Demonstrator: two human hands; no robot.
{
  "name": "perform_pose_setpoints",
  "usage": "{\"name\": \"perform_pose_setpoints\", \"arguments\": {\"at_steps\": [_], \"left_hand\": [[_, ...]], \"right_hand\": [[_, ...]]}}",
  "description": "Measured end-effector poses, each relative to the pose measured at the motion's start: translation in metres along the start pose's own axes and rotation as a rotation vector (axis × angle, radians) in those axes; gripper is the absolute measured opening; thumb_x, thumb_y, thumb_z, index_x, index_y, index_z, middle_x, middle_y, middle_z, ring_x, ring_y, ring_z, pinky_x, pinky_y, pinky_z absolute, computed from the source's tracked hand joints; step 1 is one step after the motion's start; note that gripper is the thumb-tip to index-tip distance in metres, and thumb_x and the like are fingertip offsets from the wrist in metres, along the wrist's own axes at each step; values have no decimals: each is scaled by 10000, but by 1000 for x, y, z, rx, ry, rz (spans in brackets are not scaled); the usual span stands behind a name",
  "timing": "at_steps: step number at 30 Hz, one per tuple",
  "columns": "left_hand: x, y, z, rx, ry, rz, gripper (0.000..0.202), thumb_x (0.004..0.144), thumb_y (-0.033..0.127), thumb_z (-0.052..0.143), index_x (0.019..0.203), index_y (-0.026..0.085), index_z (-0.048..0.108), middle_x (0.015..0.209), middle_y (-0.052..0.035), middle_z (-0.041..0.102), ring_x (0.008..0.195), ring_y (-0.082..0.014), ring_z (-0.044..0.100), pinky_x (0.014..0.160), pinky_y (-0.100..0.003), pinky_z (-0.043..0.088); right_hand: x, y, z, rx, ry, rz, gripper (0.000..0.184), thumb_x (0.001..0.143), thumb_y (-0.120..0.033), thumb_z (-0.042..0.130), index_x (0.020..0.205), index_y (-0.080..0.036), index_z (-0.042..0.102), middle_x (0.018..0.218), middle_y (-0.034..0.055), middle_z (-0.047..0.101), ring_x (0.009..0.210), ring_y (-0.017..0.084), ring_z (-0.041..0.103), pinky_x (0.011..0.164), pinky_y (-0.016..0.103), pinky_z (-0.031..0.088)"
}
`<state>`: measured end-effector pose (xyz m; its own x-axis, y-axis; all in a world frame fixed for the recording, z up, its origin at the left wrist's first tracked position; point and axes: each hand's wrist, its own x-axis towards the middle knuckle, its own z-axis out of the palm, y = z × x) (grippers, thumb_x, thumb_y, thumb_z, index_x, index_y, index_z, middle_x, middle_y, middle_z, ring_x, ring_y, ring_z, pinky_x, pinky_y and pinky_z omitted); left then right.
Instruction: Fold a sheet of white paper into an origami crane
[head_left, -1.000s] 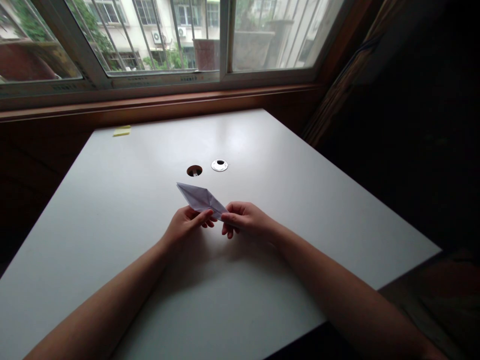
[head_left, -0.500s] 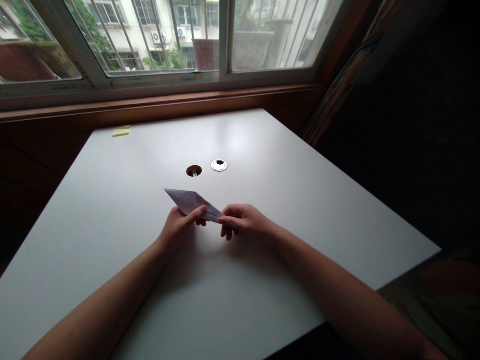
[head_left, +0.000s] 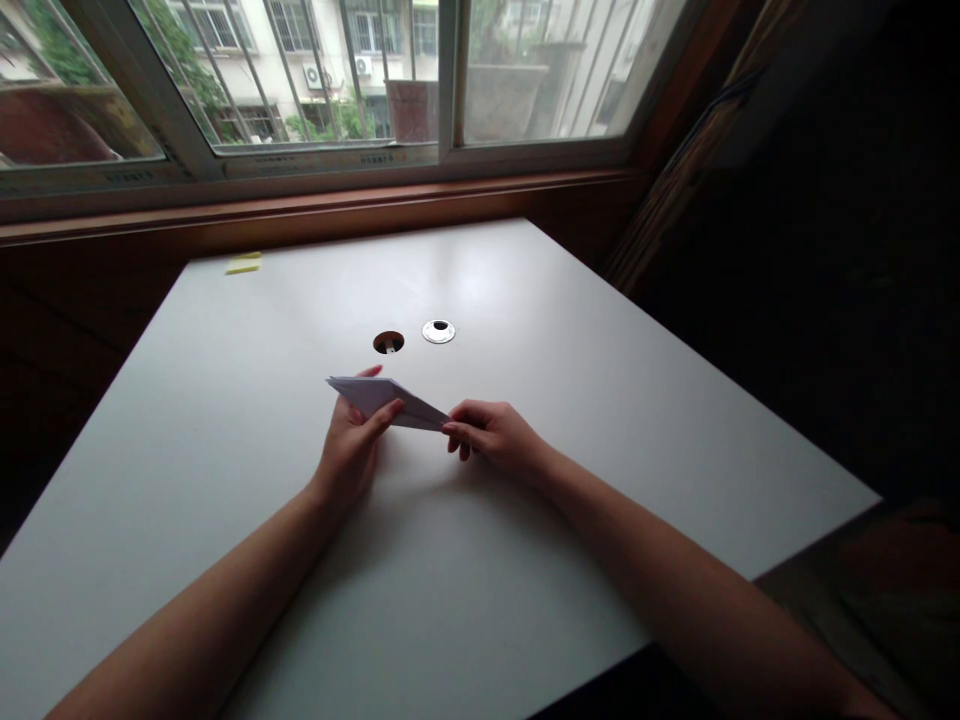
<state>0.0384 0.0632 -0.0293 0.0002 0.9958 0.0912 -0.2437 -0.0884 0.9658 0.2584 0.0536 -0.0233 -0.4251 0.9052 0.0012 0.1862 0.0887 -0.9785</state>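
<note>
A folded sheet of pale paper (head_left: 379,393), long and pointed at both ends, is held above the white table (head_left: 465,600). My left hand (head_left: 351,432) grips its left part, with the thumb on the near face and a fingertip showing past the upper edge. The other left fingers are hidden behind the paper. At the narrow right tip, my right hand (head_left: 484,433) pinches the paper between thumb and forefinger, its remaining fingers curled below.
Beyond the paper, a round cable hole (head_left: 388,343) opens in the tabletop, with a silvery ring-shaped cover (head_left: 439,331) beside it. A yellow-edged pad (head_left: 244,263) lies at the far left edge. A barred window (head_left: 322,80) stands behind the table.
My left hand has shifted its hold slightly up and left, and a finger now shows behind the paper. The right hand has risen a little with the paper's tip.
</note>
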Motion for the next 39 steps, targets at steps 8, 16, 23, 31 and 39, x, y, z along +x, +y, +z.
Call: {"name": "perform_pose_setpoints", "arguments": {"at_steps": [8, 16, 23, 31, 39], "left_hand": [[4, -4, -10, 360, 261, 327, 597, 811, 326, 728, 1337, 345, 446, 1312, -68, 475, 1172, -207, 534, 996, -366, 464], [-10, 9, -2, 871, 98, 552, 127, 864, 301, 678, 980, 284, 729, 1156, -60, 562, 1171, -261, 470, 1045, -451, 391], [-9, 6, -4, 1007, 43, 608, 79, 867, 277, 679, 925, 279, 733, 1108, -49, 604, 1113, -251, 481, 976, -444, 421], [-10, 3, -3, 1038, -34, 760, 76, 833, 245, 720, 897, 280, 741, 1051, -50, 634, 1137, -260, 475, 959, -451, 457], [-10, 4, -4, 1089, -53, 866, 121, 796, 199, 749, 882, 282, 729, 1018, -39, 660, 1143, -270, 491, 979, -486, 458]], "right_hand": [[6, 14, -15, -186, 322, -136, 271, 890, -466, 612, 916, -210, 696, 722, 15, 635, 572, 128, 576, 583, 274, 486], [4, 19, -17, -289, 328, -256, 204, 914, -382, 613, 974, -218, 717, 809, 20, 646, 581, 108, 575, 579, 259, 495], [5, 19, -15, -312, 312, -314, 199, 928, -353, 600, 1006, -224, 731, 807, 14, 629, 577, 93, 567, 575, 246, 495], [4, 15, -13, -364, 258, -372, 206, 937, -357, 589, 1029, -240, 731, 824, 21, 637, 607, 99, 578, 612, 249, 510], [0, 1, -9, -704, 395, -519, 369, 848, -339, 711, 1209, -287, 651, 1129, 88, 611, 1055, 239, 543, 917, 421, 498]]}}
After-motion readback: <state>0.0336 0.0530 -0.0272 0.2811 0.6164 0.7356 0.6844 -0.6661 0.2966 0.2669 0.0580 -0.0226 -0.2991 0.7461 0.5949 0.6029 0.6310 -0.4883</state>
